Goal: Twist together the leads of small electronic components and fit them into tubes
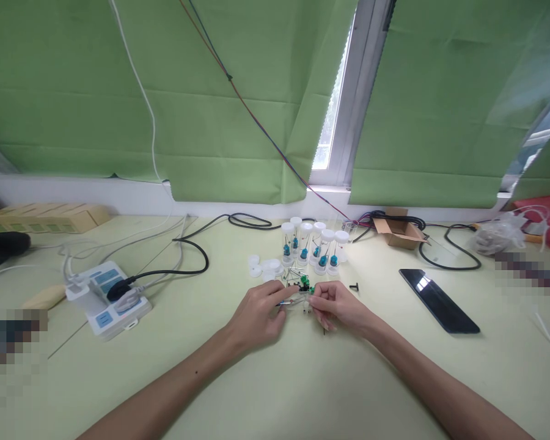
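Observation:
My left hand [259, 310] rests on the table with its index finger stretched out and the others curled. Between its fingers is a thin silver tool [291, 301], perhaps tweezers, that points right. My right hand [334, 302] is closed in a pinch just beside the tool's tip; what it holds is too small to make out. Small green parts [305, 280] and black pieces lie between and just beyond the fingertips, with thin metal rods around them. Behind them stand several clear tubes [304, 244] with white caps and blue-green parts inside.
White round caps [270, 267] lie left of the tubes. A black T-shaped piece [354, 286] and a dark phone [440, 300] are on the right. At left sits a power strip [119, 299] with plugs. An open cardboard box [399, 232] and cables [252, 217] line the back.

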Motion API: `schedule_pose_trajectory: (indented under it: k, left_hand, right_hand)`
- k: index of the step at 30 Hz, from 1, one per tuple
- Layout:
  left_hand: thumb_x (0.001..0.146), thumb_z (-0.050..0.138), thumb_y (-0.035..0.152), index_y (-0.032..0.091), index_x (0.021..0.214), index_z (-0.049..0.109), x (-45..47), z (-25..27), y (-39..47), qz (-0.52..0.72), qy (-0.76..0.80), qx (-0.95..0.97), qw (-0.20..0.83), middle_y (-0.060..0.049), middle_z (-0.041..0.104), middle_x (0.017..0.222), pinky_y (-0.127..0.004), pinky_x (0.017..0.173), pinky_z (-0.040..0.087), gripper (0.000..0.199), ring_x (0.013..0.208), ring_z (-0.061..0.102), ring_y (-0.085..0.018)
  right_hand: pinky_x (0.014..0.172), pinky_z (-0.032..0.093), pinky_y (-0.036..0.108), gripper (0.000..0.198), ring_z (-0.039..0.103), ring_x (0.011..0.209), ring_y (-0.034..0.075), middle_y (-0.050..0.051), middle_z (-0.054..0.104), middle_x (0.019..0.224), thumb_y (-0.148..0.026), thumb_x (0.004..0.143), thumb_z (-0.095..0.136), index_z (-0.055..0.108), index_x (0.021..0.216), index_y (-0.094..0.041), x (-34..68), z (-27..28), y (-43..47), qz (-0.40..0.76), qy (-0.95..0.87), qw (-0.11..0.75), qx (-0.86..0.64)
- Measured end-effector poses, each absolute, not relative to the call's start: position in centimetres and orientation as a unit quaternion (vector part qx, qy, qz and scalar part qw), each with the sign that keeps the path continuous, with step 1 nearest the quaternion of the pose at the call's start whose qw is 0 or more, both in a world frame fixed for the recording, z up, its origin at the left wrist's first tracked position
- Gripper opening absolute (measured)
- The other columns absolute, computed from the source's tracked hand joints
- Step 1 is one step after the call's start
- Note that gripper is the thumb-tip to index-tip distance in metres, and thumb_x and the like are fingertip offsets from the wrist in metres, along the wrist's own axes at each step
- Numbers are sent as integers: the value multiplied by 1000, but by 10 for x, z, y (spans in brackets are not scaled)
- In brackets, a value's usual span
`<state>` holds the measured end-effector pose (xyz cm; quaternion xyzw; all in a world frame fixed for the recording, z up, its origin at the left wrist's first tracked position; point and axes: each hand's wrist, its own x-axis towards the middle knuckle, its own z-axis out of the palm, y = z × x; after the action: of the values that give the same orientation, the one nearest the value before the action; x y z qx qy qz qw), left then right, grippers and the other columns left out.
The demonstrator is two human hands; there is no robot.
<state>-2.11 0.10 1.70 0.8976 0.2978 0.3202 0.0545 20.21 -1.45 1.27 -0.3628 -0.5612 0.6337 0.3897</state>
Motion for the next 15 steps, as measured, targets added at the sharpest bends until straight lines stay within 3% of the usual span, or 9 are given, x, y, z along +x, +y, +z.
schedule_pose_trajectory:
  k: [15]
  left_hand:
    - [75,49,5,20,117,63,-22,15,1,328,248,911,32,-6,64,83,-29,63,50,47,73,59,-17]
  right_hand:
    - [32,31,17,40,46,33,7,-5,57,43,-45,73,76,49,63,-18,205,16,-16,658,-576,338,-349]
